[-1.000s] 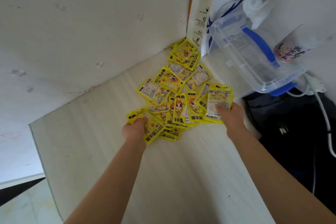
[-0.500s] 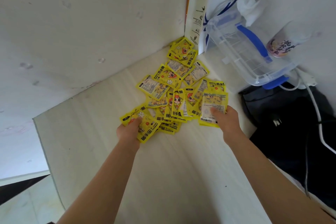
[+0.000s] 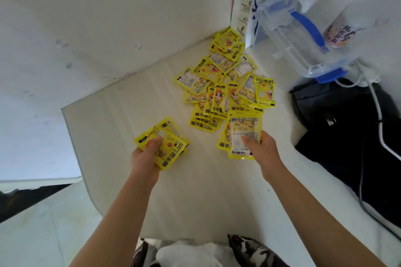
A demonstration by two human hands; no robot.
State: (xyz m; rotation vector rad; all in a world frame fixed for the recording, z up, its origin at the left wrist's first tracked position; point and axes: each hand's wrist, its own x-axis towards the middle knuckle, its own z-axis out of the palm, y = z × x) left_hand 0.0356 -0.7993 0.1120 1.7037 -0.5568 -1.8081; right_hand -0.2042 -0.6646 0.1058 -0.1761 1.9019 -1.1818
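So the person is gathering up yellow hand-warmer packets off a pale table (image 3: 195, 191). The left hand (image 3: 144, 158) is clamped on a small stack (image 3: 168, 147), thumb on top and fingers curled underneath, held out to the left and clear of everything else. The right hand (image 3: 263, 150) pinches a second bundle (image 3: 240, 128) the same way, right at the near edge of the loose pile (image 3: 219, 84), which trails back into the corner by the wall. Can't tell if that bundle is lifted or resting on the tabletop.

What could go wrong, as a guess: these packets look glossy and slick, and both stacks are already fanned out unevenly. With just a thumb pressing down, the middle ones could squirt out sideways. Stuffing more into an already full hand makes that likelier. The right bundle also sits near the black bag (image 3: 347, 136) beside the table, so a dropped packet may end up there. Dragging through the pile could scatter packets toward the clear plastic box (image 3: 299, 37) too.
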